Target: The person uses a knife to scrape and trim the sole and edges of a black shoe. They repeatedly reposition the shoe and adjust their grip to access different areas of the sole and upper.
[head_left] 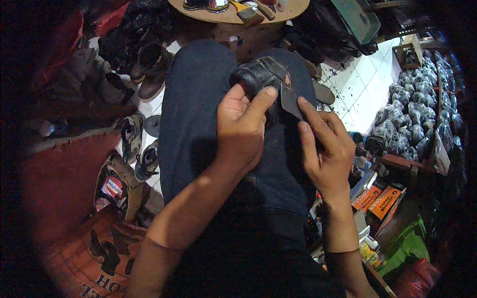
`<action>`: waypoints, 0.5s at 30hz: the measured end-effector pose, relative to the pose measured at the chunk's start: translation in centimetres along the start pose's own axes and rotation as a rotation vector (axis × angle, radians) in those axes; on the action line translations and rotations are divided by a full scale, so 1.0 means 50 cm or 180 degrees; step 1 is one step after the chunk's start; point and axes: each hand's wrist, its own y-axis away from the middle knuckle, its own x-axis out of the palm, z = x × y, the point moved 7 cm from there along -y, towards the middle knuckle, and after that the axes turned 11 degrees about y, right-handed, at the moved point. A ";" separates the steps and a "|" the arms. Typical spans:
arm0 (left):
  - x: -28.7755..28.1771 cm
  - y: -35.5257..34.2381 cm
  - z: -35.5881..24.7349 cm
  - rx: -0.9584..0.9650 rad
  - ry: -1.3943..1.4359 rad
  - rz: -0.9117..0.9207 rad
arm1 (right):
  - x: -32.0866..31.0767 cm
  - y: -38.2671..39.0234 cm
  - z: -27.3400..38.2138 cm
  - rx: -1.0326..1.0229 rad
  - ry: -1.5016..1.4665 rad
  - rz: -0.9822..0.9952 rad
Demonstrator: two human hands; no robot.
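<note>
Over my lap, a black leather shoe [259, 73] is gripped by my left hand [239, 130], with the thumb pressed on its near edge and the fingers underneath. A thin, flat, dark grey piece [290, 103] slants down from the shoe's right side. Its lower end is pinched between the thumb and fingers of my right hand [328, 141]. Whether that piece is joined to the shoe or only rests against it, I cannot tell. A small tan patch shows on the shoe just above the piece. The shoe's underside is hidden.
Ahead stands a round wooden tabletop [208, 16] with a brush [247, 15] on it. Brown boots [152, 74] and worn sneakers [131, 136] are on the left floor. To the right are several plastic-wrapped bundles [410, 111], orange boxes [381, 201] and a green bag [407, 246].
</note>
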 end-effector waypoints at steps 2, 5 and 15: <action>-0.002 -0.003 -0.002 0.0050 -0.0108 -0.0052 | 0.014 -0.003 0.008 0.0027 -0.0002 -0.0127; -0.002 -0.013 -0.004 0.0150 -0.0188 -0.0024 | 0.034 -0.011 0.016 0.0119 -0.0025 -0.0266; -0.018 -0.042 0.004 0.0367 -0.0115 -0.0377 | 0.055 -0.041 0.041 0.0449 0.0138 -0.0177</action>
